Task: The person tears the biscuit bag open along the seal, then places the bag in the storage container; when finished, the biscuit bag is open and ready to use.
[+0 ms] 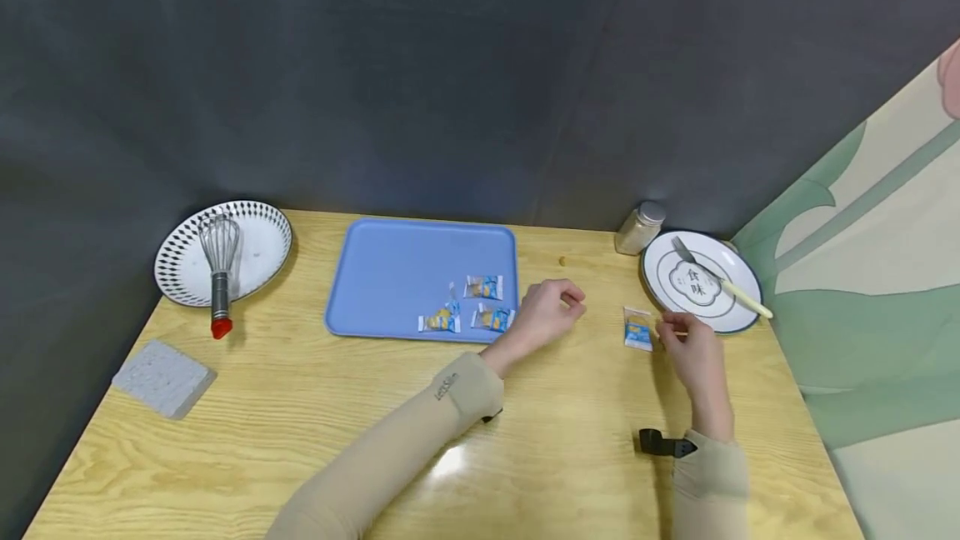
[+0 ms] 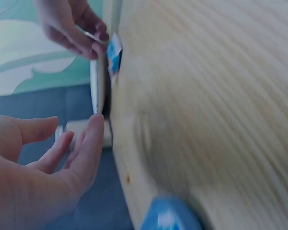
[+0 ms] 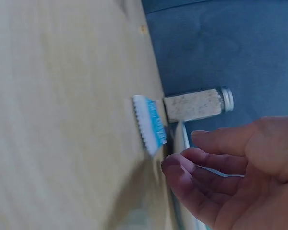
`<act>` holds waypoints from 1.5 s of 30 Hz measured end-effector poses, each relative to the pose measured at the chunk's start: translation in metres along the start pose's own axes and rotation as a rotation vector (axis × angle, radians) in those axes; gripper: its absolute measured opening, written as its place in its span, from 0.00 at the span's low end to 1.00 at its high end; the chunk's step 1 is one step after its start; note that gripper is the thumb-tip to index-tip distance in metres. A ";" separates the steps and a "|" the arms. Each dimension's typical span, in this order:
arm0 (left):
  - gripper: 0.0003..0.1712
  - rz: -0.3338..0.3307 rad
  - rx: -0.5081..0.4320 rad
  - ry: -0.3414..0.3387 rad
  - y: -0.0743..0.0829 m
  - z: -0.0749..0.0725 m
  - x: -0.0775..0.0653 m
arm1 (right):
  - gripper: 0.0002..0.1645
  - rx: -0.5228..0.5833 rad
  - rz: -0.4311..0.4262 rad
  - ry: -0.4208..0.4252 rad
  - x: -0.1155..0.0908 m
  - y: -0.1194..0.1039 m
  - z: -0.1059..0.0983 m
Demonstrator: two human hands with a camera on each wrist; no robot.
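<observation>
My left hand (image 1: 542, 312) hovers just past the right edge of a blue tray (image 1: 397, 273), fingers loosely bent, with nothing between thumb and fingers. On the tray's right part lie several small snack packets (image 1: 483, 287) in clear, blue and yellow wrappers. Another snack packet (image 1: 638, 329) sits on the table to the right. My right hand (image 1: 696, 357) is beside that packet, its fingertips close to the wrapper's right edge. In the right wrist view, a gap shows between the right hand's fingers (image 3: 175, 175) and the packet (image 3: 150, 125); they hold nothing.
Behind the right hand, a fork (image 1: 720, 280) lies across a white plate (image 1: 660, 273), next to a capped jar (image 1: 639, 228). At the left, a whisk (image 1: 220, 273) rests on a patterned plate (image 1: 266, 252) near a grey block (image 1: 163, 377). A dark curtain (image 1: 450, 82) stands behind.
</observation>
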State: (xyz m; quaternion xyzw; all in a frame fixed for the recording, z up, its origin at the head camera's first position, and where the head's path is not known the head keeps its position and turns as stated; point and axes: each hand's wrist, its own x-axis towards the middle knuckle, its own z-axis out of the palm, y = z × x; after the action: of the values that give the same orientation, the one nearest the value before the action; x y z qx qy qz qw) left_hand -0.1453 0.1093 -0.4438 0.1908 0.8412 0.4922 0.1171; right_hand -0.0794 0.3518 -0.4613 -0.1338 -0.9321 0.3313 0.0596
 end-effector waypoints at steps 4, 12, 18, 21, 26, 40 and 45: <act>0.10 -0.003 0.024 -0.031 0.004 0.026 0.011 | 0.16 -0.005 0.027 -0.044 -0.002 0.007 0.007; 0.15 -0.064 0.036 -0.097 0.009 0.067 0.026 | 0.19 -0.005 0.049 -0.093 -0.001 0.013 0.011; 0.19 -0.105 0.018 -0.081 0.010 0.078 0.031 | 0.20 0.018 0.045 -0.136 0.004 0.010 0.013; 0.19 -0.128 -0.018 -0.080 0.011 0.081 0.030 | 0.20 0.022 0.041 -0.154 0.004 0.009 0.013; 0.18 -0.164 -0.123 -0.051 0.012 0.083 0.029 | 0.20 0.041 0.056 -0.141 0.003 0.006 0.016; 0.16 -0.184 -0.533 -0.052 0.006 0.055 0.016 | 0.16 0.288 0.073 -0.020 -0.013 -0.014 0.018; 0.15 -0.180 -0.603 -0.065 -0.004 0.033 0.009 | 0.18 0.541 0.067 -0.043 -0.019 -0.032 0.024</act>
State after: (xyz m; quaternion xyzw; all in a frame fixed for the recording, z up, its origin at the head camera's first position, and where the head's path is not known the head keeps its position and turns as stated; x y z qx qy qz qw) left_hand -0.1412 0.1378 -0.4633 0.0880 0.6665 0.7008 0.2384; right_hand -0.0726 0.3078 -0.4600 -0.1367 -0.8060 0.5726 0.0625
